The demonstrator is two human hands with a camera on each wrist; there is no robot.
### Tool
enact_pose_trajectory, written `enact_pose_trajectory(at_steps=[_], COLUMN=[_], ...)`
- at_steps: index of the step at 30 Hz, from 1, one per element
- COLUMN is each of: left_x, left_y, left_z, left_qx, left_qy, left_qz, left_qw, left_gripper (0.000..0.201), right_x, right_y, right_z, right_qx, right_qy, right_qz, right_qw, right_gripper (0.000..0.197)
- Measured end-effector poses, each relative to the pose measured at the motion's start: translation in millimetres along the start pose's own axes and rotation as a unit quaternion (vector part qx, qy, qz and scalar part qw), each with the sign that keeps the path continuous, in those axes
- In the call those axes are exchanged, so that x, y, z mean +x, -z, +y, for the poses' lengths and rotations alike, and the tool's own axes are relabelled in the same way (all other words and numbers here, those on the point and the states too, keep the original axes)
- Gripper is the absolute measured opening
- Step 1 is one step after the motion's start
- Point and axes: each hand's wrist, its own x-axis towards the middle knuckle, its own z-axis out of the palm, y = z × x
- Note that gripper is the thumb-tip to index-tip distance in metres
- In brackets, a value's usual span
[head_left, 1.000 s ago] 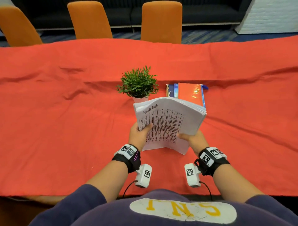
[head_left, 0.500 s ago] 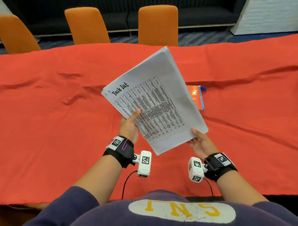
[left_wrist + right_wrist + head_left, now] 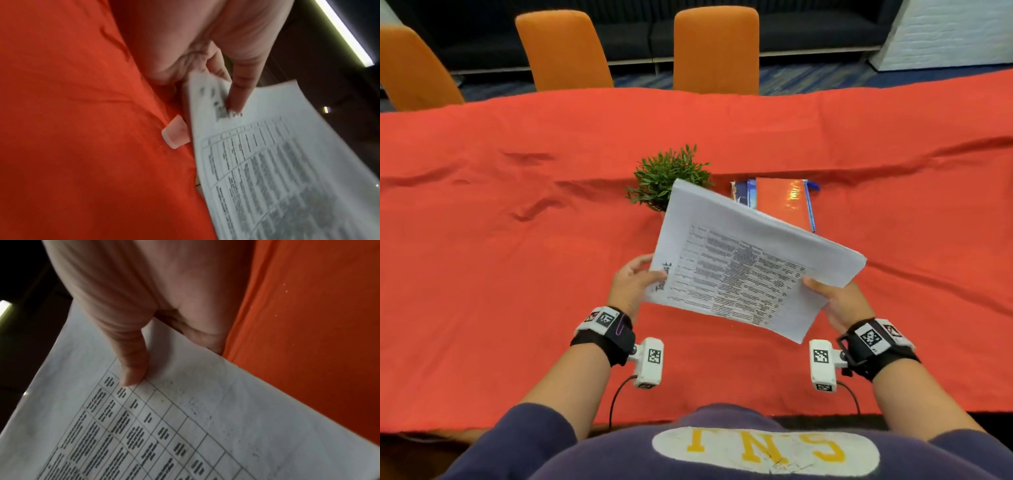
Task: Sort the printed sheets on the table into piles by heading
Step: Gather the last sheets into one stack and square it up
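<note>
A: Left wrist view first: the left hand [image 3: 205,48] has its thumb [image 3: 240,91] pressed on the top sheet right at the blurred heading, the other fingers curled underneath; so it pinches the stack of printed sheets [image 3: 750,270] at that short edge.

B: And the right hand [image 3: 842,305]?

A: Same kind of pinch; thumb [image 3: 131,363] on the printed grid, fingers hidden below, at the opposite edge. Between the two hands the stack hangs tilted in the air, above the red tablecloth [image 3: 517,274] and touching nothing else.

B: So how should the peeling go?

A: I judge it best to keep the left thumb beside the heading rather than over it, so the words stay readable; then slide one sheet off with the right thumb while the left holds the rest firm; the paper looks thin and may drag its neighbour along.

B: Where to lay the piles?

A: On bare cloth either side of the hands; beyond the fingers stand a small plant [image 3: 667,178] and some books [image 3: 780,198], so I would stay short of those.
</note>
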Motion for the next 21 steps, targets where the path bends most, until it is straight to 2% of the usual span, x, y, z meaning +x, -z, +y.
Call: enact_pose_trajectory(at_steps=[1, 2, 5, 8, 10, 11, 15, 21], left_x=[-2.2, -3.6, -6.1, -8.0, -9.4, -9.4, -6.7, -5.2], left_y=[-0.4, -1.9, -5.1, -8.8, -14.7, -17.0, -20.3, -14.9], left_z=[-5.9, -12.3, -29.6, -43.1, -46.8, -48.2, -48.0, -47.8], left_qx=[0.041, 0.07, 0.096, 0.084, 0.065, 0.054, 0.018, 0.026], left_qy=[-0.009, -0.018, -0.023, -0.015, -0.011, -0.008, 0.0, 0.003], left_qz=[-0.008, -0.013, -0.012, 0.003, 0.017, 0.024, 0.042, 0.019], left_qw=[0.999, 0.997, 0.995, 0.996, 0.998, 0.998, 0.999, 0.999], left_gripper=[0.033, 0.034, 0.035, 0.033, 0.031, 0.03, 0.027, 0.034], right_x=[0.1, 0.1, -3.2, -6.1, -4.9, -2.3, 6.2, 8.3], right_y=[2.3, 3.7, 8.2, 12.4, 12.2, 12.5, 10.5, 17.5], right_z=[0.7, 2.0, 3.2, 11.9, 19.5, 23.4, 23.3, 23.4], right_qx=[-0.017, -0.029, -0.059, -0.114, -0.139, -0.15, -0.139, -0.169], right_qy=[0.008, 0.017, 0.033, 0.031, 0.02, 0.017, 0.007, -0.007], right_qz=[0.004, 0.008, -0.002, -0.017, -0.022, -0.015, 0.012, -0.005], right_qw=[1.0, 0.999, 0.998, 0.993, 0.99, 0.988, 0.99, 0.986], right_gripper=[0.083, 0.086, 0.063, 0.062, 0.037, 0.035, 0.039, 0.04])
